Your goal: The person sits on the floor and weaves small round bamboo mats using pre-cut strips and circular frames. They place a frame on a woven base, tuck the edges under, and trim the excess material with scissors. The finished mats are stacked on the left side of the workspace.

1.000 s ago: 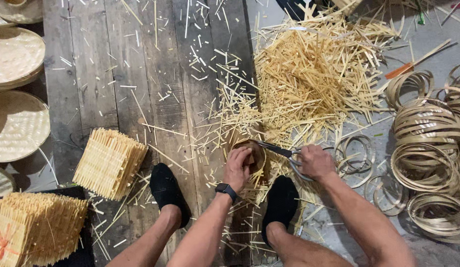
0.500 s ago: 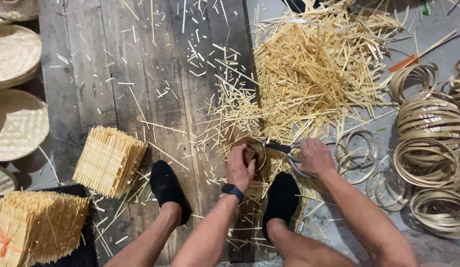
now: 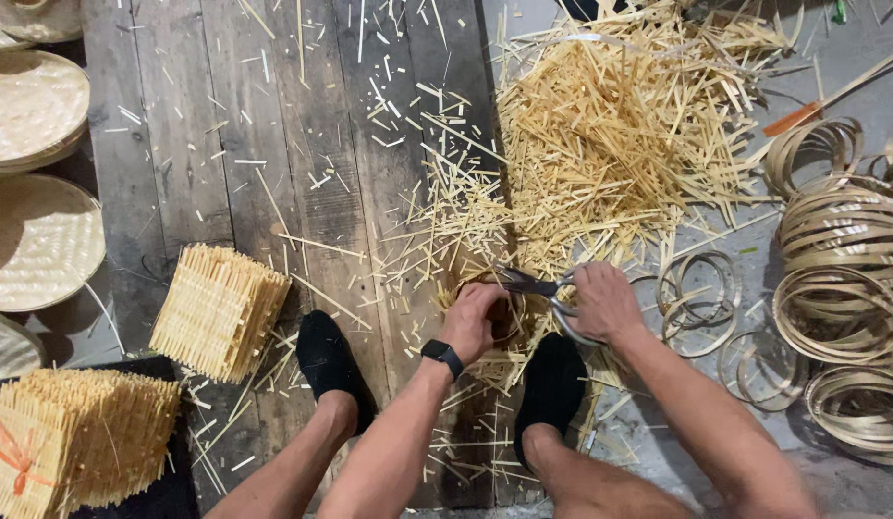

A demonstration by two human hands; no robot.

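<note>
The left hand (image 3: 473,322) has its grip curled around a small woven bamboo piece (image 3: 499,312), holding it just above the wooden floor (image 3: 225,144) between the two black-socked feet (image 3: 326,360). The right hand (image 3: 605,303) has its grip closed on the handles of metal scissors (image 3: 533,285), whose blades reach that piece. Beyond the piece lies a heap of bamboo offcuts (image 3: 610,135); right of it, coiled bamboo hoops (image 3: 835,250); left of it, a stack of woven squares (image 3: 219,309).
</note>
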